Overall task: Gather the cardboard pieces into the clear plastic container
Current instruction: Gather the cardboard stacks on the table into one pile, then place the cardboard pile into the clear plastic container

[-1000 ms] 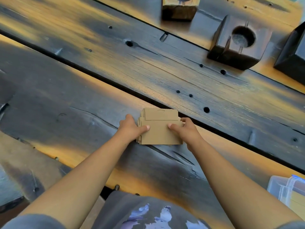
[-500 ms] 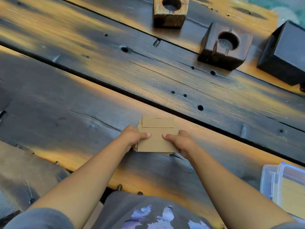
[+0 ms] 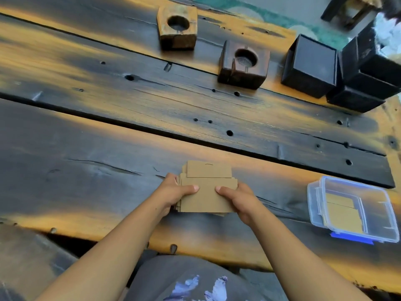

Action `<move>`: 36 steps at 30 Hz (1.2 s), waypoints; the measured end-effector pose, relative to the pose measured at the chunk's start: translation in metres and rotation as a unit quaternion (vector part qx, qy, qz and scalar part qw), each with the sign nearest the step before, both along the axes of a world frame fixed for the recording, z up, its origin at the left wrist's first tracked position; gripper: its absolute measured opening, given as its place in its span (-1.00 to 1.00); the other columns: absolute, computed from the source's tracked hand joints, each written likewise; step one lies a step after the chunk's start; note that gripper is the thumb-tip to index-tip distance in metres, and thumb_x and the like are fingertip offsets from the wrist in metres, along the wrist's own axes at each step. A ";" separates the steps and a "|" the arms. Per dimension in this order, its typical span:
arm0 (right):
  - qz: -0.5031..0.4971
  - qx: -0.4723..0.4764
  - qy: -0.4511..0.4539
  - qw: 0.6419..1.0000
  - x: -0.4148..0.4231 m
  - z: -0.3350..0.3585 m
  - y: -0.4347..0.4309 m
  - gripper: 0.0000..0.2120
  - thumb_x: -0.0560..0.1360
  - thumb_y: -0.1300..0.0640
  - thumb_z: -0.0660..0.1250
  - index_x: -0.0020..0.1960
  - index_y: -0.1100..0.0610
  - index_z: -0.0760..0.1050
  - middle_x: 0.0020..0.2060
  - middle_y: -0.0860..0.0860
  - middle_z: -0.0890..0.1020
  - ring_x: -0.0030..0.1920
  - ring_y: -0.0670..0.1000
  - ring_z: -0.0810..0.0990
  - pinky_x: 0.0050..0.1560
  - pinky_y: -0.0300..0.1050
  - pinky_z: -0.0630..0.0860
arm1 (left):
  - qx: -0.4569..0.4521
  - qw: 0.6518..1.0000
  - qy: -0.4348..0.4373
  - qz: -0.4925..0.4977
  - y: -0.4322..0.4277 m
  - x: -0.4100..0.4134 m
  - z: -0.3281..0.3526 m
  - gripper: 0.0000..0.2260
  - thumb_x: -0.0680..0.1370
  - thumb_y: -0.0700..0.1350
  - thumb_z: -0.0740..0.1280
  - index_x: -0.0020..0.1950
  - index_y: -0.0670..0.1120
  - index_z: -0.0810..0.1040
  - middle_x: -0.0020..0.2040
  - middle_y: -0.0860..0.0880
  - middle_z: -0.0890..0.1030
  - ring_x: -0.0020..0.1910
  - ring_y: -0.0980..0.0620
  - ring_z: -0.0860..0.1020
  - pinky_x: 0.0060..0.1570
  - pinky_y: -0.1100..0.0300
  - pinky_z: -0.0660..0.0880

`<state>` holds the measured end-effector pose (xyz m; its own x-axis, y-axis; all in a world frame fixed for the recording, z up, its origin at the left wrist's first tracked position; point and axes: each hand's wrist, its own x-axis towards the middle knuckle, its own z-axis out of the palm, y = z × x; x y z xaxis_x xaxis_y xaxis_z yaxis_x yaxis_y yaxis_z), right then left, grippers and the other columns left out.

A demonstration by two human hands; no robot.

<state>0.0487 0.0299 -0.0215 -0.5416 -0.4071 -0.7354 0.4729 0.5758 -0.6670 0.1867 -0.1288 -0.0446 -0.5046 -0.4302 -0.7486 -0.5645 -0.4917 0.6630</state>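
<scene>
A stack of flat brown cardboard pieces is held over the dark wooden table, near its front edge. My left hand grips the stack's left side with the thumb on top. My right hand grips its right side the same way. The clear plastic container with a blue clip stands open at the right, apart from my hands. Some cardboard pieces lie flat inside it.
The table is made of dark, worn planks with gaps and holes. At the back stand two wooden blocks with round holes and several black boxes. The table's right edge is just past the container.
The view has tilted up and to the right, so the container and back objects show more fully. Both hands still hold the stack, thumbs now closer together on top.
</scene>
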 end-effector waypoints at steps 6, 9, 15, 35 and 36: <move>-0.029 -0.034 0.016 0.999 -0.004 0.009 0.071 -0.53 0.41 0.14 0.50 0.27 0.21 0.47 0.12 0.14 0.66 0.12 0.15 0.64 0.23 0.19 0.53 | -0.032 0.999 0.022 -0.016 0.068 -0.017 0.023 -0.62 0.43 -0.16 0.55 0.00 -0.04 0.35 0.00 -0.05 0.58 -0.11 0.06 0.59 -0.34 0.23 0.51; -0.055 -0.051 0.023 0.997 -0.016 0.011 0.125 -0.54 0.41 0.16 0.49 0.26 0.23 0.48 0.12 0.16 0.66 0.13 0.17 0.63 0.24 0.19 0.53 | -0.052 0.997 0.030 -0.038 0.118 -0.034 0.034 -0.66 0.44 -0.19 0.54 -0.03 -0.04 0.37 -0.04 -0.06 0.60 -0.18 0.06 0.61 -0.43 0.23 0.51; -0.124 -0.070 0.033 0.989 -0.044 0.016 0.259 -0.52 0.36 0.18 0.53 0.23 0.24 0.51 0.10 0.17 0.67 0.10 0.17 0.66 0.22 0.17 0.55 | -0.052 0.992 0.053 -0.100 0.247 -0.076 0.047 -0.86 0.48 -0.21 0.50 -0.03 -0.08 0.59 -0.08 -0.05 0.72 -0.31 0.14 0.70 -0.24 0.17 0.64; -0.205 -0.085 0.063 0.973 -0.154 0.044 0.393 -0.58 0.34 0.17 0.53 0.16 0.14 0.53 0.02 0.08 0.71 0.01 0.11 0.69 -0.02 0.01 0.62 | -0.059 0.978 0.049 -0.194 0.367 -0.207 0.089 -0.61 0.49 -0.07 0.48 0.25 -0.12 0.47 0.10 -0.13 0.65 -0.05 -0.08 0.63 -0.31 0.17 0.49; -0.200 -0.074 0.068 0.975 -0.163 0.046 0.394 -0.59 0.35 0.15 0.53 0.16 0.13 0.53 0.01 0.08 0.71 0.00 0.10 0.69 -0.07 -0.02 0.62 | -0.047 0.979 0.057 -0.190 0.367 -0.216 0.088 -0.61 0.50 -0.09 0.47 0.27 -0.13 0.48 0.10 -0.12 0.66 -0.05 -0.08 0.63 -0.33 0.18 0.49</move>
